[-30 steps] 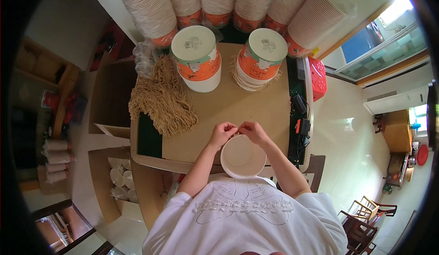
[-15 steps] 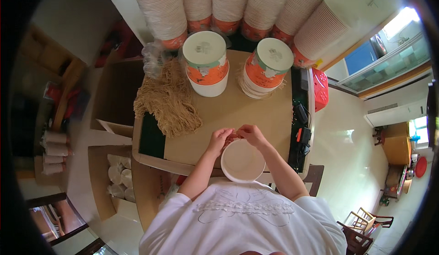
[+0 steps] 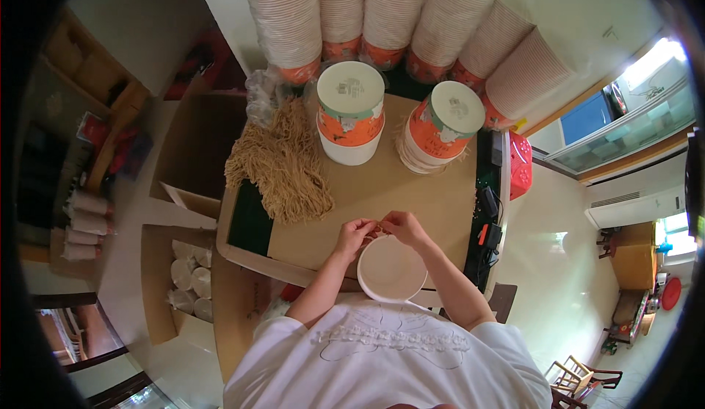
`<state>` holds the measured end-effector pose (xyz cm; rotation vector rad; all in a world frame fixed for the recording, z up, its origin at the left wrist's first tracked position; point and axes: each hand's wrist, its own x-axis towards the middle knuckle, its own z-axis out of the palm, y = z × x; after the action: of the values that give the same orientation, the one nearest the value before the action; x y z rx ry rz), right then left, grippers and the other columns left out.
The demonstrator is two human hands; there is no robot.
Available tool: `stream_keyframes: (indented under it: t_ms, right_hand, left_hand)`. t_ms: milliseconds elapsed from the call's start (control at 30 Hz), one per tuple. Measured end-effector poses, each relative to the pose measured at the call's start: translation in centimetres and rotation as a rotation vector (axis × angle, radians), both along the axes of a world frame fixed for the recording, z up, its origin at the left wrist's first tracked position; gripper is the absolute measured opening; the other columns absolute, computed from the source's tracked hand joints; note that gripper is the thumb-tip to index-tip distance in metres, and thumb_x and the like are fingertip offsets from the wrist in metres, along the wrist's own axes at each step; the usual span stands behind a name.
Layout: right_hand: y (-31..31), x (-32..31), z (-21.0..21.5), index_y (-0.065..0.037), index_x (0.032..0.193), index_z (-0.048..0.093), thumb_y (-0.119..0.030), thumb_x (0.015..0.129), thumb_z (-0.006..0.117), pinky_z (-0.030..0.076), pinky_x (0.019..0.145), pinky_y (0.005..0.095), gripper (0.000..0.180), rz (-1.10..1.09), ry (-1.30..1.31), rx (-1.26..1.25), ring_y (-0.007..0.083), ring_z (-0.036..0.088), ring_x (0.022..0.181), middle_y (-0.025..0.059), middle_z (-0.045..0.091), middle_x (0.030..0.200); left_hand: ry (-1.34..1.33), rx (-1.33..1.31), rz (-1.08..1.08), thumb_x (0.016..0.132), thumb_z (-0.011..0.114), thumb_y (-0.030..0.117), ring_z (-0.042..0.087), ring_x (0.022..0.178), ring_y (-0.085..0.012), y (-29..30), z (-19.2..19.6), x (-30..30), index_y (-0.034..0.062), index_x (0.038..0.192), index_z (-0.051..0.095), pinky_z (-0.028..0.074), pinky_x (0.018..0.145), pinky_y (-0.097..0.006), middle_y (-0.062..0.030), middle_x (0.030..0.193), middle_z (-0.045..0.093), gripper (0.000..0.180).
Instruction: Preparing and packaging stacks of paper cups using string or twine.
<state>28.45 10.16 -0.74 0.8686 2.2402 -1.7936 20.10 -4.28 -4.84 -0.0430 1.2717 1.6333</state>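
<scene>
Pinching with the left hand (image 3: pixel 357 236) and the right hand (image 3: pixel 405 228), thumbs and fingers closed and nearly meeting just at the far rim of one white tub (image 3: pixel 392 271); cannot tell the exact thing between the fingertips, too small and partly hidden; placed, the tub, at the near edge of the table (image 3: pixel 257 260), close before the white shirt (image 3: pixel 389 368); opening upward, mouth toward the head, long axis running from mouth down to base, nearly along the line of sight; counting two upturned tubs beyond, left one (image 3: pixel 351 128) and right one (image 3: pixel 442 136), bases up, mouths down; counting six tall stacks of nested tubs (image 3: pixel 285 23) along the back; also one heap of tan cords (image 3: pixel 283 170), left of both upturned tubs; lower left, one open carton (image 3: pixel 158 284) with several white containers (image 3: pixel 192 280), too overlapped for a sure count.
</scene>
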Motion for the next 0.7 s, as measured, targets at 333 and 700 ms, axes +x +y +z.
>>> stream_keyframes:
  t_ms: [333,700]
  right_hand:
    - [2.1,0.1,-0.6,0.000,0.083,0.061,-0.019,0.085,0.056,0.045,0.058,0.0225,0.019,-0.111,-0.122,-0.459,0.0092,0.055,0.064,0.0034,0.061,0.074]
    - [3.7,0.6,-3.3,-0.001,0.081,0.060,-0.021,0.084,0.059,0.035,0.040,0.0182,0.020,-0.283,-0.095,-0.612,0.0057,0.047,0.050,0.0010,0.055,0.064]
  left_hand:
    - [0.710,-0.170,0.060,0.080,0.060,0.011,0.058,0.056,-0.0086,3.0,-1.5,-0.4,0.0027,0.079,0.063,0.047,0.050,-0.023,-0.0033,0.066,0.063,0.009]
    - [0.739,-0.117,-0.137,0.080,0.061,0.011,0.054,0.055,-0.0068,4.6,-1.3,-0.9,0.0037,0.084,0.065,0.044,0.051,-0.022,-0.0013,0.069,0.063,0.010]
